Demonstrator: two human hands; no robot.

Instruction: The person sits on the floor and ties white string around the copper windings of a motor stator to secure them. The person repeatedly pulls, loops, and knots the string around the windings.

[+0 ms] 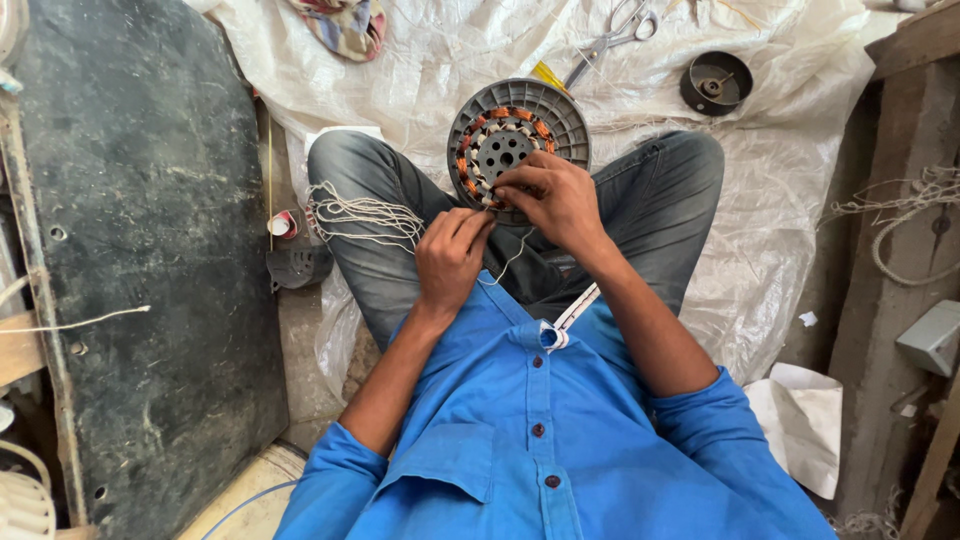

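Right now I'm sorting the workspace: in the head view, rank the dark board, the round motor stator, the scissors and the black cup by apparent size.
1. dark board
2. round motor stator
3. scissors and black cup: too alike to rank.

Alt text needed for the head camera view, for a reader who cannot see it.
A seated person in a blue shirt works white string into the copper windings of a round grey motor stator resting between their knees, left hand pinching the string, right hand on the stator. Scissors lie on the white sheet beyond.
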